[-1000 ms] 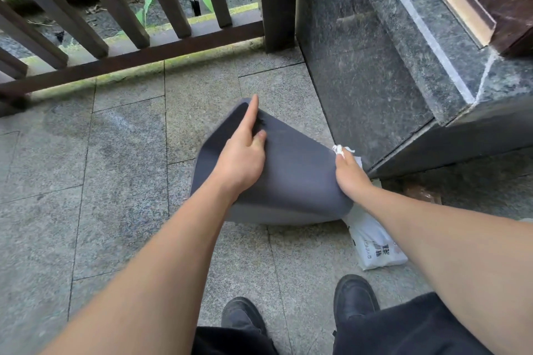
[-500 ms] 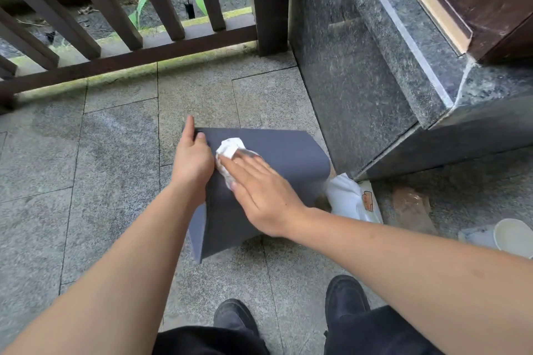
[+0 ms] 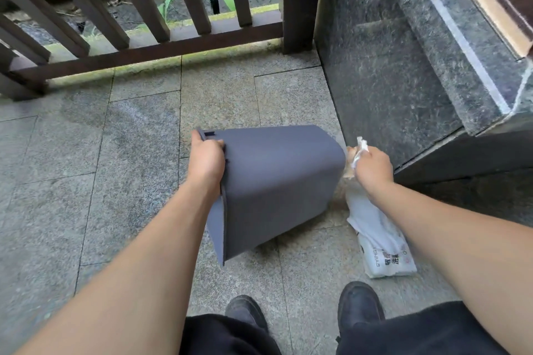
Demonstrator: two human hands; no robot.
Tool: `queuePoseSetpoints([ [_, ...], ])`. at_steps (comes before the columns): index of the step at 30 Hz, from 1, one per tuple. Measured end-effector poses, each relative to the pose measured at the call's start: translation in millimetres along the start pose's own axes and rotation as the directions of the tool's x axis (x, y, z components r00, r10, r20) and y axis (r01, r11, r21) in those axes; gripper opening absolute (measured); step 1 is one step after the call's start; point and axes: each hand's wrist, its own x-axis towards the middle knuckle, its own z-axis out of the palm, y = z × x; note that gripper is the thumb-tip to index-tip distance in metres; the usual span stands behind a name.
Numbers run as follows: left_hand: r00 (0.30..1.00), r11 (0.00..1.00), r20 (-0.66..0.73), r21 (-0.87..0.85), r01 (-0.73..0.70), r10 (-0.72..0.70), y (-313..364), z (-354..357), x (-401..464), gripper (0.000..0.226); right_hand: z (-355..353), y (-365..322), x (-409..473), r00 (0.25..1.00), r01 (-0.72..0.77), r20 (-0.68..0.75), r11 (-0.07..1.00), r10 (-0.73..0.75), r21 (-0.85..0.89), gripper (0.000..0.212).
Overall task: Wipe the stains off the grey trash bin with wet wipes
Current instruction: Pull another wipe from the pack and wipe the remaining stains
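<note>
Grey bin [image 3: 277, 181] tipped sideways, left hand [image 3: 206, 160] gripping its rim; right hand [image 3: 372, 166] clutches a crumpled wipe [image 3: 360, 148] beside it

The grey plastic trash bin [image 3: 277, 181] lay tipped on the stone-tiled floor [image 3: 115, 181], between both hands. The white wet-wipe packet [image 3: 380, 242] lay right of it, the dark wooden railing [image 3: 150, 52] behind.
</note>
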Motion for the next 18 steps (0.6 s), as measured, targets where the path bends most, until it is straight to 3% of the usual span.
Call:
queuePoseSetpoints([
  [2, 0.997, 0.999, 0.070, 0.041, -0.020, 0.018, -1, -2, -1, 0.044, -12, -32, -10, 0.999, -0.035, 0.038, 0.956, 0.025, 0.290, 0.027],
  [3, 0.994, 0.997, 0.107, 0.077, -0.028, 0.020, -2, -4, -4, 0.058, -19, -51, -15, 0.994, -0.097, 0.100, 0.859, 0.053, 0.503, 0.024],
  [4, 0.989, 0.992, 0.142, 0.121, -0.046, 0.028, -2, -6, -8, 0.074, -27, -69, -20, 0.978, -0.193, 0.197, 0.684, 0.074, 0.704, 0.026],
  [6, 0.976, 0.973, 0.208, 0.201, -0.110, 0.067, -3, -9, -18, 0.097, -50, -98, -35, 0.934, -0.350, 0.352, 0.332, 0.056, 0.876, 0.032],
  [8, 0.948, 0.948, 0.282, 0.234, -0.215, 0.145, -3, -11, -25, 0.104, -70, -114, -56, 0.903, -0.421, 0.429, 0.173, -0.010, 0.890, 0.030],
  [11, 0.907, 0.934, 0.337, 0.162, -0.319, 0.252, 6, -12, -28, 0.088, -92, -114, -81, 0.866, -0.482, 0.487, 0.066, -0.115, 0.874, 0.030],
  [14, 0.901, 0.913, 0.298, 0.164, -0.374, 0.315, 18, -12, -29, 0.075, -110, -114, -94, 0.848, -0.496, 0.499, 0.060, -0.178, 0.866, 0.032],
  [18, 0.876, 0.860, 0.372, 0.284, -0.423, 0.308, 27, 2, -36, 0.066, -118, -123, -95, 0.848, -0.484, 0.484, 0.056, -0.216, 0.873, 0.033],
])
